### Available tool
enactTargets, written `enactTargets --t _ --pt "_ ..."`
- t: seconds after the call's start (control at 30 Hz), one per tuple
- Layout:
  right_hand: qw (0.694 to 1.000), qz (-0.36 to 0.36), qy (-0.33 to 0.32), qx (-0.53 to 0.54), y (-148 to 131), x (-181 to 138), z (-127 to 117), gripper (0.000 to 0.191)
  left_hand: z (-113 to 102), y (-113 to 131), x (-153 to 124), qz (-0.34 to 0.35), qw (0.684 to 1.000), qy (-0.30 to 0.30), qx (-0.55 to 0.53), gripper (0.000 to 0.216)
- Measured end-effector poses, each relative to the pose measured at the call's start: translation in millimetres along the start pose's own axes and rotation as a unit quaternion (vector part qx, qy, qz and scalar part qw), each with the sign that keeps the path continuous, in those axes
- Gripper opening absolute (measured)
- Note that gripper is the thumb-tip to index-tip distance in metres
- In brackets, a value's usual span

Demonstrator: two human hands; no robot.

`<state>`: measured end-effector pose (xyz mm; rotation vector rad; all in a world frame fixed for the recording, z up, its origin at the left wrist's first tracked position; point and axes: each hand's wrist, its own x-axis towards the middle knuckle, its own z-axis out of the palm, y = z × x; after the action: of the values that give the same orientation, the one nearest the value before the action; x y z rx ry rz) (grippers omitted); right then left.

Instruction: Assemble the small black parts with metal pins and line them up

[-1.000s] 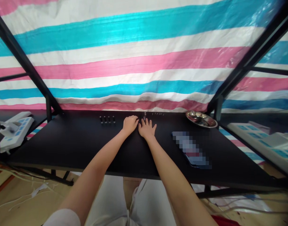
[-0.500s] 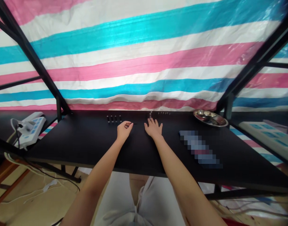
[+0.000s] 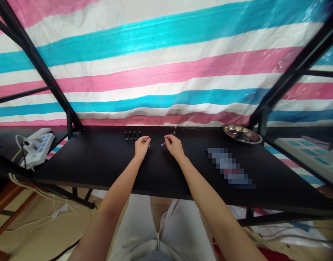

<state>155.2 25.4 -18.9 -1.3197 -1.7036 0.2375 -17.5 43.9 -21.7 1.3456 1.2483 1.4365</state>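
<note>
My left hand (image 3: 142, 147) is closed in a pinch over the black table (image 3: 101, 163). A thin dark stick (image 3: 153, 139) juts from its fingertips to the right. Facing it, my right hand (image 3: 174, 145) pinches a small pale tube (image 3: 163, 144), whose end points down and left. Several short dark tubes with light ends (image 3: 130, 135) stand in a row just beyond my left hand. Another small clear tube (image 3: 174, 129) lies behind my right hand, near the back edge. To its right is a row of several tiny pale pieces (image 3: 190, 129).
A round shiny metal plate (image 3: 241, 140) sits at the back right. Nearer lies a blurred-out bluish flat object (image 3: 228, 168). White power strips (image 3: 41, 150) with cables are on the left. Black metal posts (image 3: 53, 87) and a striped plastic sheet (image 3: 166, 72) rise behind.
My right hand, spread by the clear tubes before, has closed on one and drawn it left and towards me. My left hand keeps its pinch, moved very little.
</note>
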Motion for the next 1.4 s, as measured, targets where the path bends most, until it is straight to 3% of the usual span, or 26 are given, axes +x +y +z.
enactTargets --t 0.1,0.27,0.33,1.1,1.4 --pt "0.999 0.003 -0.020 -0.027 0.0 -2.0 1.5 0.026 0.8 -0.6 -0.2 -0.002 1.000 0.000 0.000 0.021" --pt "0.983 -0.026 -0.139 -0.114 -5.0 -3.9 0.7 0.024 1.7 -2.7 -0.8 0.008 1.000 -0.006 0.005 0.021" --pt "0.977 -0.037 -0.158 -0.139 -6.5 -3.8 0.7 0.024 1.6 -2.7 -0.9 0.006 1.000 -0.007 0.005 0.021" --pt "0.979 -0.064 -0.176 -0.083 6.0 -0.9 -3.4 0.020 1.0 -2.6 -1.0 0.004 1.000 -0.002 -0.005 0.020" --pt "0.964 -0.071 -0.198 -0.162 1.6 -1.9 -4.0 0.027 0.6 -2.4 -1.4 0.001 1.000 -0.002 -0.011 0.020"
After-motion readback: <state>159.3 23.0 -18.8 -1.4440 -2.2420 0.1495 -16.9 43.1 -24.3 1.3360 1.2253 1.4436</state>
